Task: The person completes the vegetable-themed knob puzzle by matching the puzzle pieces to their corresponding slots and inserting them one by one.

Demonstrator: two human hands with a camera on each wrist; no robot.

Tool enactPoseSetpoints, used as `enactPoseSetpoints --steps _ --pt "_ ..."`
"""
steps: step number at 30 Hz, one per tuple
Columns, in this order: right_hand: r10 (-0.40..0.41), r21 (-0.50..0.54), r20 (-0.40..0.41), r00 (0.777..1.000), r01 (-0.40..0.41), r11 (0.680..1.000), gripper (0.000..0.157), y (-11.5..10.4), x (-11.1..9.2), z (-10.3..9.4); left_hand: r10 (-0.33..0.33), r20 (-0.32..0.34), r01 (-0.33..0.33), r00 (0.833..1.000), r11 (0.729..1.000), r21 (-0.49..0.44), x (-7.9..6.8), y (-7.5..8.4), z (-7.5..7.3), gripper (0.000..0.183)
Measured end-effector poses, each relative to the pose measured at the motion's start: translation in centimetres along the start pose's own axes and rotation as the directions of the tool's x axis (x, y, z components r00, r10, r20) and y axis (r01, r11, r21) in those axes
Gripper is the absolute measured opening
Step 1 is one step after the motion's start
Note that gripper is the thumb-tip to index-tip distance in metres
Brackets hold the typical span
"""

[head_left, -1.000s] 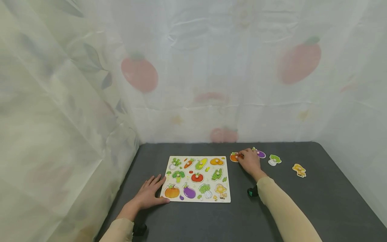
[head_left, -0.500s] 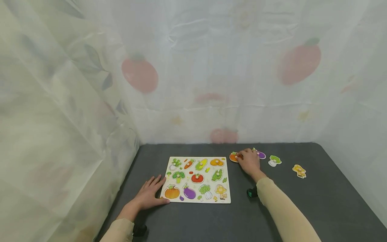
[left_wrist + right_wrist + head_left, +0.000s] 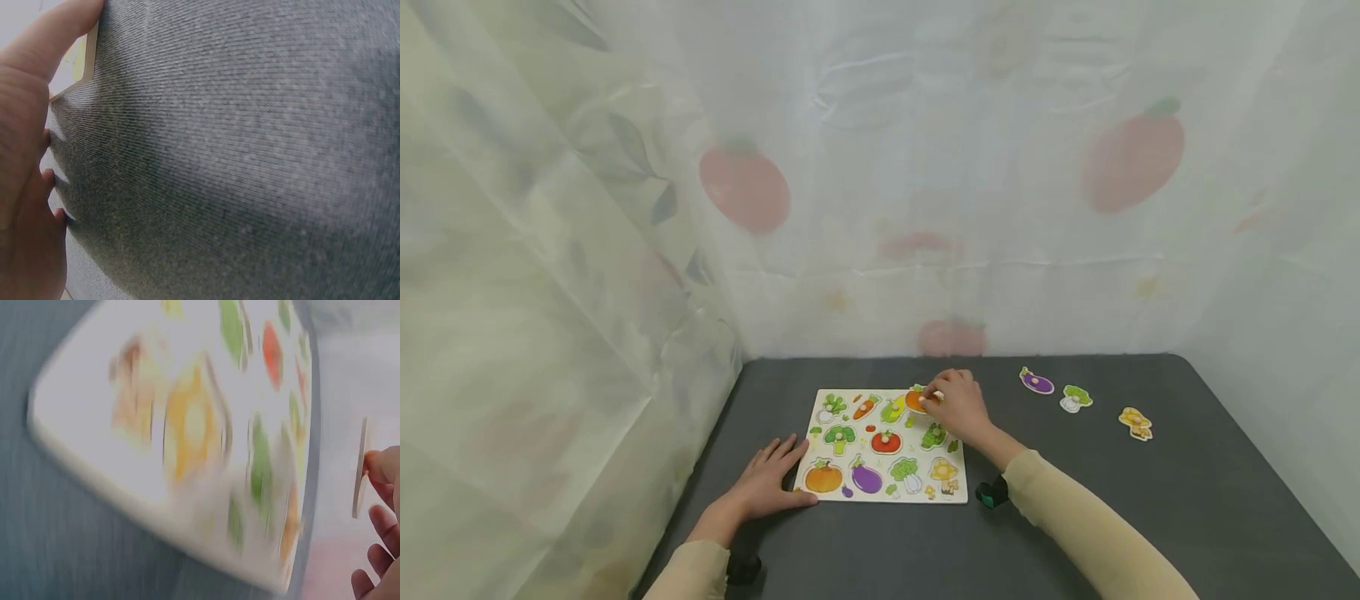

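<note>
A white puzzle board [image 3: 925, 492] printed with colourful vegetables lies on the dark table. At its left edge my left hand [image 3: 765, 483] rests with fingers spread, the thumb touching the near corner. Over the board's far right part, my right hand [image 3: 961, 408] pinches an orange pumpkin puzzle piece [image 3: 914, 399] between thumb and fingertips. The right wrist view shows that puzzle piece [image 3: 360, 469] edge-on, raised off the board, with the other fingers loosely bent. Part of the board's upper right is hidden behind this hand.
Right of the board lie an eggplant piece [image 3: 1037, 382], a leafy cabbage piece [image 3: 1076, 398] and a yellow mushroom piece [image 3: 1136, 423]. Pale printed curtains [image 3: 850, 208] hang behind the table and at its sides.
My right hand has lifted the pumpkin piece off the table and carried it left, over the board. My left hand stays at the board's edge.
</note>
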State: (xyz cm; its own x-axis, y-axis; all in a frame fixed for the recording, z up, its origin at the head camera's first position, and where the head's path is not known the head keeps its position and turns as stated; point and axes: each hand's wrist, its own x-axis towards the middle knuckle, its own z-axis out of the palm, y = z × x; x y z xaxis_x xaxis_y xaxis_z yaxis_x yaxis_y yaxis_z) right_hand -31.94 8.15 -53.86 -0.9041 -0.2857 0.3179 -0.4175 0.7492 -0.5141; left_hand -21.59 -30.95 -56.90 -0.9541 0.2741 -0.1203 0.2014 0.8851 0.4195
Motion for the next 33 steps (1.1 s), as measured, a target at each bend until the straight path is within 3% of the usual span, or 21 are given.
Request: enactPoseSetpoints --steps 9,22,33 --pt "-0.184 0.046 0.087 0.979 0.181 0.982 0.008 -6.3 -1.6 3.9 -0.029 0.042 0.029 0.999 1.000 0.011 0.1 0.6 -0.8 0.107" --pt "-0.220 -0.034 0.181 0.959 0.229 0.973 0.011 -10.3 -2.8 8.9 -0.002 0.037 0.002 0.999 1.000 0.007 0.1 0.4 -0.8 0.106" --pt "-0.259 -0.067 0.182 0.949 0.275 0.959 0.012 -12.3 -3.1 10.5 0.013 0.048 -0.014 0.999 1.000 0.021 0.0 0.9 -1.2 0.103"
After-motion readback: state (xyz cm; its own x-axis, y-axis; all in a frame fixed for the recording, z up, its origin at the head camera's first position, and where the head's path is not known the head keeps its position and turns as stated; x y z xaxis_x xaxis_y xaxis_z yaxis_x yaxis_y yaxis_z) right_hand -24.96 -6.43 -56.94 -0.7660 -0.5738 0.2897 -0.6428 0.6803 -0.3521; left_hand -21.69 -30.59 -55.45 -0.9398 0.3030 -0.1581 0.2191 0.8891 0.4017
